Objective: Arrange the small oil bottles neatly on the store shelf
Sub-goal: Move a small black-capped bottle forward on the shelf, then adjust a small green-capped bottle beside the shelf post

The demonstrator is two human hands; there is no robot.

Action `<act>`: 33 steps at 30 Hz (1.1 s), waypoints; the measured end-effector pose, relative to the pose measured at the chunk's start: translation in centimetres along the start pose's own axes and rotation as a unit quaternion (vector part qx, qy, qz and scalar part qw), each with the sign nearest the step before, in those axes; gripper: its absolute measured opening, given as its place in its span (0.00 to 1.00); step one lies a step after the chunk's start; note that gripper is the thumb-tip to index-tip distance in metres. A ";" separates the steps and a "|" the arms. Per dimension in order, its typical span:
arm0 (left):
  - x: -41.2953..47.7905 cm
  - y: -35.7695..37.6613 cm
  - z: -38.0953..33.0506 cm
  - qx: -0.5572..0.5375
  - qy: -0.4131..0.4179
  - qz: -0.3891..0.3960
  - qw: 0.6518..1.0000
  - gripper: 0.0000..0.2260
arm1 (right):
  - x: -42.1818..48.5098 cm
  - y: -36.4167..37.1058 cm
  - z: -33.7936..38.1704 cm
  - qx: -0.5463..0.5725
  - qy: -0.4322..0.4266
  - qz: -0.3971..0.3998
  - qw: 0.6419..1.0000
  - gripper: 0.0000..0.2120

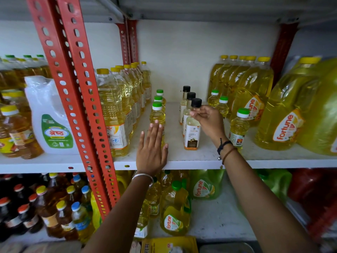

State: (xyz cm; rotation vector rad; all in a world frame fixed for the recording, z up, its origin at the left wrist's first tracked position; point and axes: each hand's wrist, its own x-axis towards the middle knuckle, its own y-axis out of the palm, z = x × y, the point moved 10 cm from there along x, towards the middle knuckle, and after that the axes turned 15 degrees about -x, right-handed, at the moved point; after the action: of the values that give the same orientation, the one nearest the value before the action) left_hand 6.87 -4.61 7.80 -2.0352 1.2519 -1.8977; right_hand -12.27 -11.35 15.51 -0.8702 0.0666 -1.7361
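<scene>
On the white shelf (200,157) three small black-capped coconut oil bottles stand in a row running front to back. My right hand (208,120) pinches the neck of the front black-capped bottle (191,136), which stands upright on the shelf. To the left, three small green-capped oil bottles form another row; my left hand (152,150) lies flat and open against the front one (157,114), fingers together. Three more green-capped small bottles stand to the right, the nearest (238,126) by my right wrist, the other two (218,102) further back.
Tall yellow-capped oil bottles (116,110) line the left of the bay beside the red slotted upright (80,99). Big Fortune jugs (284,115) fill the right side. A white jug (49,114) stands in the left bay. The shelf below holds more oil bottles.
</scene>
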 end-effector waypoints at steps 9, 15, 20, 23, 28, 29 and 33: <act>0.0 0.1 0.1 -0.006 -0.006 0.009 1.000 0.27 | -1.7 -1.5 0.3 -0.007 -0.017 -0.004 1.000 0.14; 0.0 0.2 0.0 -0.008 -0.008 0.013 1.000 0.28 | -2.6 -2.2 0.3 -0.025 -0.018 -0.010 0.999 0.16; 0.0 0.0 -0.1 -0.015 -0.007 0.009 1.000 0.28 | -3.0 -2.5 0.8 -0.035 -0.021 -0.015 0.999 0.13; 0.0 0.0 -0.1 -0.014 -0.006 0.008 1.000 0.28 | -3.3 -2.7 1.1 -0.037 -0.021 -0.015 0.999 0.13; 0.0 0.0 -0.1 -0.016 -0.009 0.012 1.000 0.27 | -3.7 -2.8 1.2 -0.036 -0.021 -0.013 0.999 0.15; 0.0 0.0 -0.1 -0.017 -0.010 0.013 1.000 0.27 | -3.8 -2.9 1.2 -0.036 -0.018 -0.012 0.999 0.17; 0.1 -0.5 -0.2 -0.051 -0.005 0.010 0.999 0.26 | -4.3 -2.9 1.2 -0.031 -0.004 -0.004 1.000 0.22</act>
State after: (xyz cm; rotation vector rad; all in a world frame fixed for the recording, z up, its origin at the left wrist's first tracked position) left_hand 6.90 -4.25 8.23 -2.0693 1.3873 -1.8484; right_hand -13.49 -6.16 15.48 -0.9236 0.1115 -1.7462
